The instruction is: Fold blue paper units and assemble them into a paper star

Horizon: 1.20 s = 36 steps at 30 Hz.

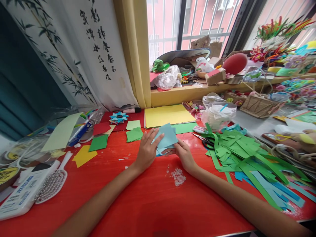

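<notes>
While the light blue square paper sheets [166,137] are grasped at their lower right corner by the right hand [184,154], with bent fingers, their left side is touched by the left hand [148,148]. Its fingers are nearly straight and slightly apart; whether the edge is gripped there cannot be told. The sheets are tilted over the glossy red table [138,204], and black-handled metal scissors [209,143] are placed beside cut green paper strips [230,149].

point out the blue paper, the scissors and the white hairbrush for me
blue paper [167,135]: head view, middle of the top sheet
scissors [204,141]: head view, black handle near the blades
white hairbrush [53,184]: head view, middle of the bristled head
</notes>
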Each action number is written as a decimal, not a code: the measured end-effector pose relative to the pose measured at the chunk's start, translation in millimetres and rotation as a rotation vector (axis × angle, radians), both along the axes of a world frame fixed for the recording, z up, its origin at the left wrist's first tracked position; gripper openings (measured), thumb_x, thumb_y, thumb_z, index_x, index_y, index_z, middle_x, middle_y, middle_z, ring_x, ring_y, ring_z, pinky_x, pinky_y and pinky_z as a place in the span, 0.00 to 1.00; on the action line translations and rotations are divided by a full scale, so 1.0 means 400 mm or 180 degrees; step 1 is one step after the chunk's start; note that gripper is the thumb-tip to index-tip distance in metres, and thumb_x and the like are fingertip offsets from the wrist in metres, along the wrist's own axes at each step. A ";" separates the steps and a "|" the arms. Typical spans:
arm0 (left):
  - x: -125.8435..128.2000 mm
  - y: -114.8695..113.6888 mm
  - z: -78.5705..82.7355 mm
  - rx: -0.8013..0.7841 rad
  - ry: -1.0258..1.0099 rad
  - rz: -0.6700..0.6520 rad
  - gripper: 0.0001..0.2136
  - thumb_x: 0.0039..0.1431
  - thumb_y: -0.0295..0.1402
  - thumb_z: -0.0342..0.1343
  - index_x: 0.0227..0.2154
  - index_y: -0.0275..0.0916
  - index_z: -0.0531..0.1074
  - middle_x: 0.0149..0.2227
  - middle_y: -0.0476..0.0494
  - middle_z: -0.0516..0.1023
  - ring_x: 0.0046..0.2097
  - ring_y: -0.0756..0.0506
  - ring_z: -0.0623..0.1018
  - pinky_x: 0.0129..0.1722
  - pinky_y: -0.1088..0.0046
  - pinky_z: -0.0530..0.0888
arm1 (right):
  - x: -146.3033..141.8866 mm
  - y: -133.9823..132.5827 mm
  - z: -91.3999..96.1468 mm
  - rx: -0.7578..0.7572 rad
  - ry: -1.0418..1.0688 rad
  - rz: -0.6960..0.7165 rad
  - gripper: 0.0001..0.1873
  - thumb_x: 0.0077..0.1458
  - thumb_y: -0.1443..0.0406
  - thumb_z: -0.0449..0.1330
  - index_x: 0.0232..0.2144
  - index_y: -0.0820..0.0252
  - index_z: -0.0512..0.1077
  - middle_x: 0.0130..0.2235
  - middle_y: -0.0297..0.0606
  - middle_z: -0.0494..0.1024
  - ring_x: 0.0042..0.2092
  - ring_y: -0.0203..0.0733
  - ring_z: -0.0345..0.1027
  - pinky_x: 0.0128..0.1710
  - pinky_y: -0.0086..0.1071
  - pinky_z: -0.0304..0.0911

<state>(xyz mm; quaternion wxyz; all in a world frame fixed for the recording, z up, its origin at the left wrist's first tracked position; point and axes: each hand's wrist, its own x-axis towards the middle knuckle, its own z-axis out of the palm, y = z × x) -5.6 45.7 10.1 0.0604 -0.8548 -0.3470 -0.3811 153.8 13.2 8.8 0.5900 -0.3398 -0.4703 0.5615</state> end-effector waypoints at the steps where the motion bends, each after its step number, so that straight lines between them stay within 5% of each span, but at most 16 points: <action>1: 0.000 0.002 -0.002 -0.0012 0.0056 0.0026 0.21 0.58 0.22 0.37 0.52 0.44 0.58 0.58 0.44 0.55 0.60 0.44 0.51 0.57 0.57 0.51 | -0.003 -0.001 -0.001 -0.0065 0.0062 0.0130 0.12 0.52 0.60 0.51 0.38 0.59 0.64 0.31 0.37 0.73 0.31 0.42 0.71 0.28 0.32 0.66; 9: -0.003 0.011 -0.007 -0.0404 -0.0152 -0.0247 0.19 0.60 0.24 0.35 0.48 0.47 0.64 0.59 0.47 0.51 0.61 0.43 0.46 0.54 0.58 0.58 | 0.009 0.019 -0.008 -0.0321 0.0000 0.0119 0.19 0.52 0.53 0.49 0.39 0.60 0.66 0.32 0.41 0.74 0.29 0.42 0.71 0.24 0.32 0.67; 12: 0.001 0.008 0.002 -0.0761 -0.0599 -0.0160 0.17 0.61 0.28 0.35 0.51 0.46 0.60 0.57 0.45 0.54 0.59 0.44 0.52 0.53 0.61 0.60 | 0.008 0.016 -0.010 -0.0121 -0.0209 0.0003 0.17 0.51 0.56 0.53 0.41 0.60 0.64 0.33 0.39 0.73 0.28 0.40 0.71 0.25 0.31 0.67; 16: -0.001 0.000 0.010 -0.1328 -0.1498 0.0033 0.14 0.62 0.33 0.36 0.48 0.42 0.59 0.45 0.43 0.68 0.42 0.49 0.70 0.40 0.72 0.69 | 0.001 0.008 -0.009 0.0053 -0.0407 0.0074 0.17 0.53 0.56 0.50 0.43 0.57 0.63 0.37 0.38 0.71 0.30 0.38 0.71 0.23 0.29 0.66; 21: -0.003 -0.010 0.007 -0.1335 -0.1501 0.0186 0.15 0.58 0.34 0.45 0.49 0.43 0.58 0.32 0.49 0.67 0.27 0.53 0.66 0.27 0.78 0.65 | -0.009 -0.004 -0.008 0.0191 -0.1285 0.0059 0.17 0.54 0.57 0.48 0.44 0.56 0.62 0.25 0.32 0.71 0.19 0.34 0.65 0.14 0.26 0.59; 26: -0.002 -0.009 0.014 -0.1389 -0.1501 0.0081 0.19 0.56 0.31 0.46 0.51 0.44 0.54 0.31 0.50 0.65 0.24 0.54 0.62 0.25 0.78 0.63 | -0.007 -0.005 -0.010 0.0267 -0.1704 -0.0411 0.20 0.52 0.60 0.50 0.48 0.53 0.57 0.38 0.36 0.72 0.14 0.29 0.57 0.14 0.27 0.54; 32: 0.004 -0.022 0.009 -0.1733 -0.1075 -0.0008 0.17 0.56 0.32 0.45 0.50 0.43 0.57 0.30 0.50 0.68 0.25 0.52 0.66 0.26 0.78 0.63 | -0.005 0.006 -0.021 0.0462 -0.2421 -0.0658 0.14 0.51 0.61 0.51 0.42 0.57 0.62 0.35 0.38 0.72 0.32 0.41 0.66 0.29 0.32 0.59; 36: -0.003 -0.004 0.029 -0.1670 -0.0922 0.0079 0.14 0.57 0.33 0.43 0.46 0.42 0.61 0.38 0.47 0.71 0.27 0.52 0.68 0.26 0.78 0.64 | -0.007 0.004 -0.020 0.0474 -0.2416 -0.0510 0.18 0.52 0.62 0.50 0.47 0.56 0.59 0.39 0.39 0.71 0.33 0.41 0.66 0.32 0.34 0.59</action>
